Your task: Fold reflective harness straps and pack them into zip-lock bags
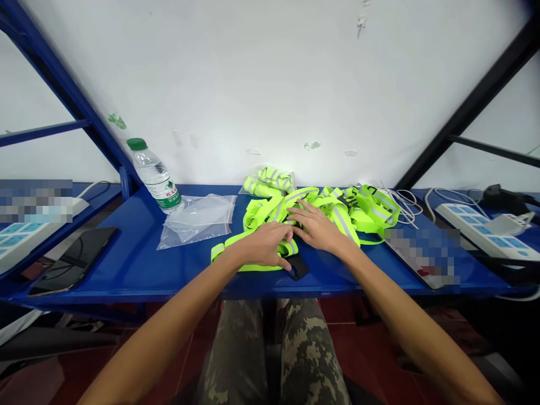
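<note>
A tangled heap of neon-yellow reflective straps [343, 219] with silver-grey stripes and black buckles lies on the blue tabletop. My left hand [266, 243] rests over the near-left loops of strap, thumb and index finger apart. Just right of its thumb, a black flat piece [298, 266] lies near the table's front edge. My right hand [315, 226] lies across the middle of the heap, fingers spread and touching the straps. Behind the heap, rolled straps sit in a clear plastic bag [270, 181].
Left of the straps are flat clear plastic bags [200, 216] and a water bottle [155, 177] with a green cap. Phones [73, 261] lie at the left and right [415, 261]. White cables [405, 202] and power strips [489, 230] are at the sides; a white wall stands behind.
</note>
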The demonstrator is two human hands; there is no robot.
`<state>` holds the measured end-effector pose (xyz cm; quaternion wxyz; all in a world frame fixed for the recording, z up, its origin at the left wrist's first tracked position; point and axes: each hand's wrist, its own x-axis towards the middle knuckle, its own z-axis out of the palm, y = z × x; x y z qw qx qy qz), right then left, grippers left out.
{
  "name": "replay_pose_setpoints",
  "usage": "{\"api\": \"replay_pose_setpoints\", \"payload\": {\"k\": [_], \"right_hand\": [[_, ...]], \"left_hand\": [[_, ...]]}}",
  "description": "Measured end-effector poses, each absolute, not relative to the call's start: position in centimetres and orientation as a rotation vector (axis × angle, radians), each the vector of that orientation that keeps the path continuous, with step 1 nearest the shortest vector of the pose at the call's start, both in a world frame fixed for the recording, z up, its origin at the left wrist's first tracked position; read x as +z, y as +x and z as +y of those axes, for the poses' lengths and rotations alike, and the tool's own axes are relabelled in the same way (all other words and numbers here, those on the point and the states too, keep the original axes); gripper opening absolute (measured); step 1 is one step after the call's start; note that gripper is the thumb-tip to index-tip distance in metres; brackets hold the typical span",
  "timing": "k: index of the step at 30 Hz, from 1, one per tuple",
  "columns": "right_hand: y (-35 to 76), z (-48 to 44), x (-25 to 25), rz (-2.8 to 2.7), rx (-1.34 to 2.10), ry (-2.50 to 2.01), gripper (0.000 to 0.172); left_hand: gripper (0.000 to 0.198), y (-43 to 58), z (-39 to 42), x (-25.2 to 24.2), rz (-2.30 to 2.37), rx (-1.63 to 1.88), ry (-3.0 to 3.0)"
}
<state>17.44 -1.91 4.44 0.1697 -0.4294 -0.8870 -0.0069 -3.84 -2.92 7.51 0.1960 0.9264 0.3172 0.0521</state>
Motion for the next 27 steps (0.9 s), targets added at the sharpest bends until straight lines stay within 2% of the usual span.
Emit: {"api": "replay_pose_setpoints", "payload": {"k": [3,6,9,12,15,20,23,27], "right_hand": [[17.9,-2.3,4.2,-2.473,0.153,-1.212,0.034],[18.5,-2.9,4.1,-2.524,0.345,-1.182,0.053],[19.1,-3.3,4.5,-2.622,0.366,-1.167,0.073],[19.1,-3.2,5.3,-2.689,0.332,-1.256,0.076],[18.3,-2.7,6.3,-2.733,0.319,-1.374,0.072],[16.9,-2.1,7.3,-2.779,0.239,-1.673,0.058],[17.1,-2.1,7.8,-2.698,0.114,-1.556,0.056],[18.4,-1.3,10.4,-2.393,0.445,-1.336,0.042]], "left_hand": [[0.059,-3.4,-3.3,5.5,0.86,0.215,2.635],[0.067,-3.1,-3.3,4.3,0.905,0.204,2.651],[0.067,-2.7,-2.7,4.4,0.998,0.135,2.643],[0.063,-2.8,-1.8,4.9,1.071,0.119,2.568],[0.056,-3.6,-1.1,5.2,1.031,0.209,2.492],[0.032,-4.7,-1.4,6.0,0.968,0.733,2.246],[0.035,-4.7,-1.4,7.2,0.962,1.024,1.946],[0.045,-4.3,1.2,10.3,0.905,1.443,1.561]]}}
